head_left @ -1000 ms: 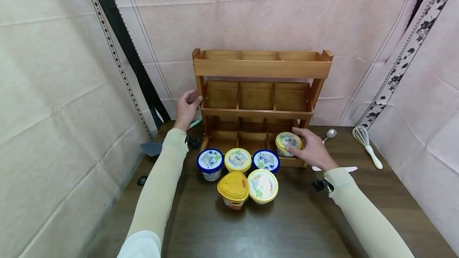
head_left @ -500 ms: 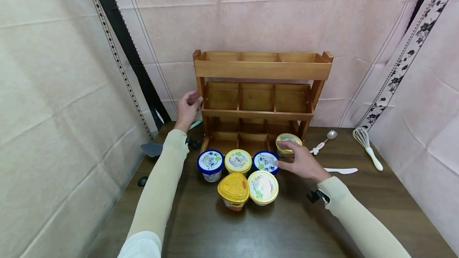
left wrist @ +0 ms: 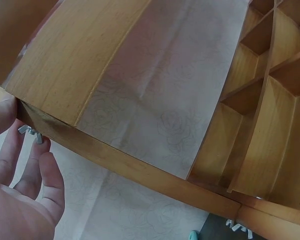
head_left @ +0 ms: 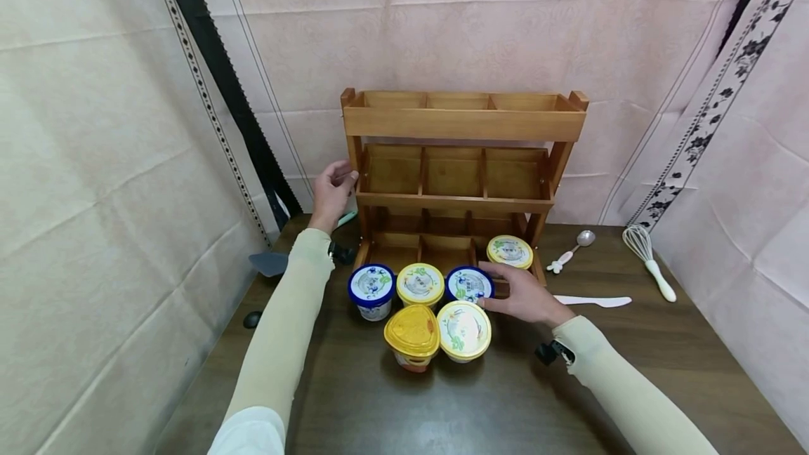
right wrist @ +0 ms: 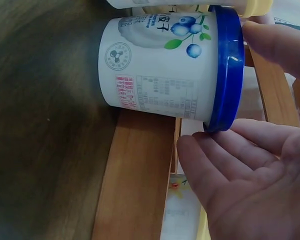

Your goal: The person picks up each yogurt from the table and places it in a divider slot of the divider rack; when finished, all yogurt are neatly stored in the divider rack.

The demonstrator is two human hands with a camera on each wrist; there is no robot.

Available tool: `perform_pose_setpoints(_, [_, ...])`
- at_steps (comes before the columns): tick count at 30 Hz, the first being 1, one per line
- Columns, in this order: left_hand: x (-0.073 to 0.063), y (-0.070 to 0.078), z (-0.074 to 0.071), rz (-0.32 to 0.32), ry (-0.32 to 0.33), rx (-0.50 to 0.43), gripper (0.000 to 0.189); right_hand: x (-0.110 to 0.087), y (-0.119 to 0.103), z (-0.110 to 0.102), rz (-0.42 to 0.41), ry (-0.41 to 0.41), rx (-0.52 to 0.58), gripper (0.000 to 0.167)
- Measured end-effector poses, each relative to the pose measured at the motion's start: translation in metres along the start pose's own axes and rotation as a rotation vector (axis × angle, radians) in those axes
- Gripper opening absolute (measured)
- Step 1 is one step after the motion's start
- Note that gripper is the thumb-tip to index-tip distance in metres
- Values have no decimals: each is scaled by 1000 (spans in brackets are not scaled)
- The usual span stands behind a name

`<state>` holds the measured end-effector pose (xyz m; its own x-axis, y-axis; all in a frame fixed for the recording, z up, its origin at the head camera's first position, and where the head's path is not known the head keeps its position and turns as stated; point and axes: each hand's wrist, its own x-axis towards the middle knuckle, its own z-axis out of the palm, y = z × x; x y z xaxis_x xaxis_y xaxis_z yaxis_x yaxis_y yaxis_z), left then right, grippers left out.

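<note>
My right hand (head_left: 521, 293) spans the blue lid of a white yogurt tub (right wrist: 160, 65) printed with blueberries, thumb on one side of the rim and fingers on the other. This tub (head_left: 469, 284) stands upright before the wooden rack (head_left: 464, 121). A yellow-lidded tub (head_left: 509, 251) sits in the rack's lowest right compartment, behind that hand. At the rack's left side, my left hand (head_left: 331, 192) pinches the upright post (left wrist: 130, 162), its fingers beside a metal wing nut (left wrist: 31, 133).
Grouped before the rack are another blue-lidded tub (head_left: 371, 290), yellow-lidded tubs (head_left: 420, 282) and a heart-like yellow-lidded tub (head_left: 411, 335). On the right lie a spoon (head_left: 569, 253), a white knife (head_left: 597, 300) and a whisk (head_left: 647, 262). A grey-blue spatula (head_left: 268, 262) lies left.
My right hand has let go of the yellow-lidded tub in the lowest right compartment and moved left and nearer, onto the blue-lidded tub. The left hand stays at the post.
</note>
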<state>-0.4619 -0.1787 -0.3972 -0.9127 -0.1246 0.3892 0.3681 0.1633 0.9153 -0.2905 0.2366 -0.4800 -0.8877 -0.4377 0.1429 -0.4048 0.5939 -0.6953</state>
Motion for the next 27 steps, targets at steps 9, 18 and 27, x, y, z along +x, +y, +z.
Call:
perform_pose_setpoints(9, [0, 3, 0, 5, -2, -10, 43, 7, 11, -1, 7, -88, 27, 95])
perform_pose_setpoints(18, [0, 2, 0, -9, -4, 7, 44, 9, 13, 2, 29, -114, 51, 100])
perform_pose_setpoints(27, [-1, 1, 0, -5, 0, -1, 43, 8, 9, 0, 63, -91, 102, 100])
